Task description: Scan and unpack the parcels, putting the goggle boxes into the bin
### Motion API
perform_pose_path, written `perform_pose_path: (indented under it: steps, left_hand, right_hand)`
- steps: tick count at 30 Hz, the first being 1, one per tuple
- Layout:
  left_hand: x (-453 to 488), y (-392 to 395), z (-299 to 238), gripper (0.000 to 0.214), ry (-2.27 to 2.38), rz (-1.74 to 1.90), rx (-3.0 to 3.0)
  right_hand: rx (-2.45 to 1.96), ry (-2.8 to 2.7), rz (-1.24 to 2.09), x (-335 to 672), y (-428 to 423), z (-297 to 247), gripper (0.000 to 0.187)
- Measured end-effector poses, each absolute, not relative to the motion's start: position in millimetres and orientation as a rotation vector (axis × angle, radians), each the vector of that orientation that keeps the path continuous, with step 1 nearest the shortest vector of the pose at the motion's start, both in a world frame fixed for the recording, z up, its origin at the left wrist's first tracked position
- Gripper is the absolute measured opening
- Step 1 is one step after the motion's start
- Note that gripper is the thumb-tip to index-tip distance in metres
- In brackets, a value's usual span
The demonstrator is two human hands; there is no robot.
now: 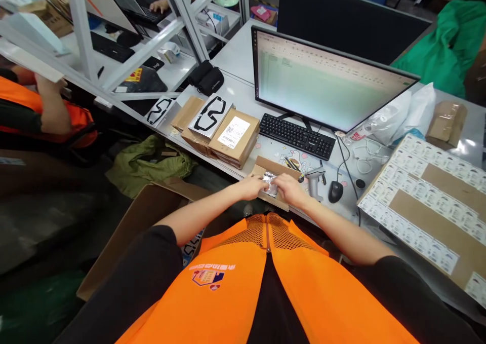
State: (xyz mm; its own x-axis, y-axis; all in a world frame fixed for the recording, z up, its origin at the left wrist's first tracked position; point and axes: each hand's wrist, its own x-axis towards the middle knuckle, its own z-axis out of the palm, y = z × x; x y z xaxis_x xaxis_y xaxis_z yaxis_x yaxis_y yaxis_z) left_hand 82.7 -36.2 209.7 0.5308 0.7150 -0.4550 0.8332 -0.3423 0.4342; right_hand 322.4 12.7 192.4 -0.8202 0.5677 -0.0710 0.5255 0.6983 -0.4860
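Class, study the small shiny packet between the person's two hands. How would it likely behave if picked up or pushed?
The shiny packet looks crinkled, so it is probably floppy film rather than stiff. It is small between the left hand and right hand, so likely light. Its glossy surface may slide easily on the cardboard box beneath.

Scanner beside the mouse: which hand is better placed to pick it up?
Right, probably. The right hand lies just beside the scanner, while the left hand is on the far side of the packet that both hands hold. The left would need to cross over the right.
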Motion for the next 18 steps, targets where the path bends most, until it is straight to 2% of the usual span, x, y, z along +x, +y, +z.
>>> perform_pose_path:
  steps: [3, 7, 10, 14, 18]
  left_hand:
    - [76, -16, 212, 0.037, 1.224, -0.349, 2.203]
    - [69, -20, 220, 0.033, 1.225, -0.162, 2.339]
    - [54, -33, 226, 0.039, 1.388, -0.138, 2.384]
    - [33, -48, 228, 0.05, 1.522, -0.194, 2.351]
    - [30, -63, 221, 0.055, 1.56, 0.129, 2.12]
  right_hand:
    - [-0.83, -3.06, 0.88, 327, 0, 198, 0.038]
    - [-0.883, -3.186, 0.756, 339, 4, 213, 0.036]
    - [-1.027, -3.198, 0.637, 354, 3, 228, 0.041]
    - [-1.266, -3.241, 0.654, 372, -6, 241, 0.046]
    - [-1.46, -3.254, 0.701, 355, -4, 244, 0.045]
